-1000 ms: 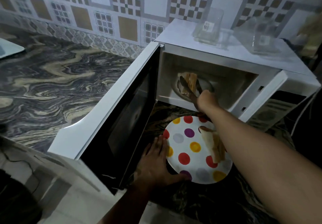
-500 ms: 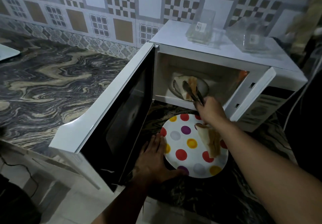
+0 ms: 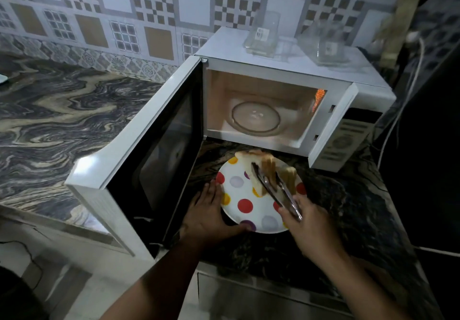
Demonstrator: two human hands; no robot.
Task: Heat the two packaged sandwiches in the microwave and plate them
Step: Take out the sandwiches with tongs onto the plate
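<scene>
the counter (image 3: 62, 120) of swirled marble carries the microwave (image 3: 286, 70), whose door (image 3: 139, 160) stands wide open toward the person; the glass turntable (image 3: 256, 119) inside is bare. on the microwave's top sit two clear plastic packages (image 3: 263, 35), apparently empty, each with a small white label too blurred to read. the control panel (image 3: 346, 143) has print on it, but no brand or word can be made out.

just in front of the oven lies the polka-dot plate (image 3: 246, 195). the left hand (image 3: 209, 215) rests flat against its near-left rim, fingers straight, thumb along the front edge. the right hand (image 3: 311, 222) grips a pair of tongs (image 3: 276, 190), fingers curled round the handles, and the tongs pinch one sandwich (image 3: 261, 170) over the far part of the plate. the other sandwich (image 3: 290, 177) stands on edge just beside it, on the plate's right side.

risks, as i judge them: the pinched sandwich is soft and layered, so a squeeze too light could let it slip, while one too hard could force the filling out. released on its narrow edge, it may topple against its neighbour or tip over the far rim onto the counter. the open door crowds the left hand, and a knock there could shift the plate. whether the held sandwich already touches the plate i cannot tell.
</scene>
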